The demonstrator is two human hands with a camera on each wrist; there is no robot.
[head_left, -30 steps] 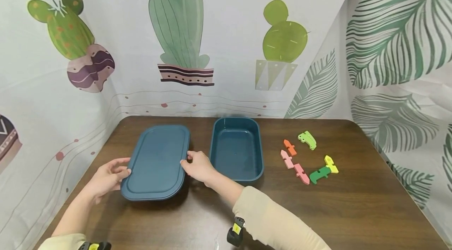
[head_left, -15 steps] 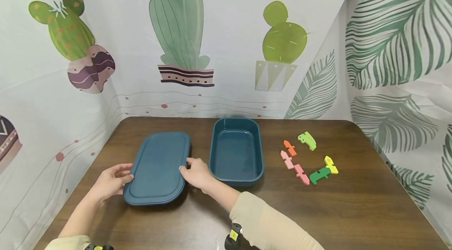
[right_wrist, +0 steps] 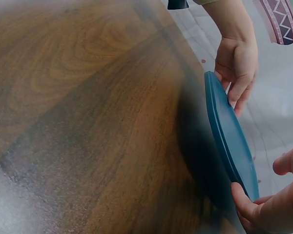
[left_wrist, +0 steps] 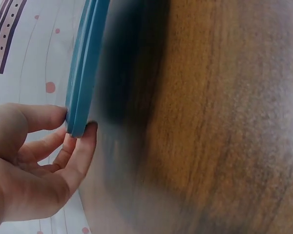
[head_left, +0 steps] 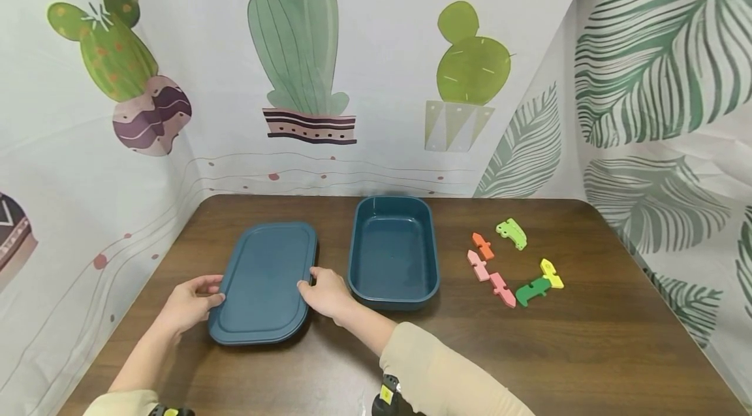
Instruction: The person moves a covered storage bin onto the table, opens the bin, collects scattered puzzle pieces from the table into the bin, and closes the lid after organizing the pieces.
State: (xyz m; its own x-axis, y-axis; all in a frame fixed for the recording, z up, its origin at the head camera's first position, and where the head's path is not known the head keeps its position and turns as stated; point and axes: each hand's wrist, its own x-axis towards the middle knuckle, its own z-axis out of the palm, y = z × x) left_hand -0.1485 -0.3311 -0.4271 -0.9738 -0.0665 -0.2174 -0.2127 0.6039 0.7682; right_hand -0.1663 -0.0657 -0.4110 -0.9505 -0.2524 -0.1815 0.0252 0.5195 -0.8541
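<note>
A dark teal lid (head_left: 264, 282) lies flat over the brown table (head_left: 587, 351), left of centre. My left hand (head_left: 190, 302) pinches its left edge, thumb on top and fingers beneath. My right hand (head_left: 323, 292) holds the right edge the same way. The left wrist view shows the lid's rim (left_wrist: 85, 68) caught between thumb and fingers of the left hand (left_wrist: 75, 124), just above the wood. In the right wrist view the lid (right_wrist: 227, 136) hovers slightly over its shadow, held between the right hand (right_wrist: 259, 180) and the left hand (right_wrist: 237, 63).
An open teal box (head_left: 437, 272) stands just right of the lid. Further right lie several flat puzzle pieces: light green (head_left: 511, 233), orange (head_left: 483, 245), pink (head_left: 477, 265), dark green (head_left: 532, 290), yellow (head_left: 551, 273). Cactus-printed walls close the back and left.
Both hands have brought the lid a little nearer and lower toward the table. The box and puzzle pieces have not moved.
</note>
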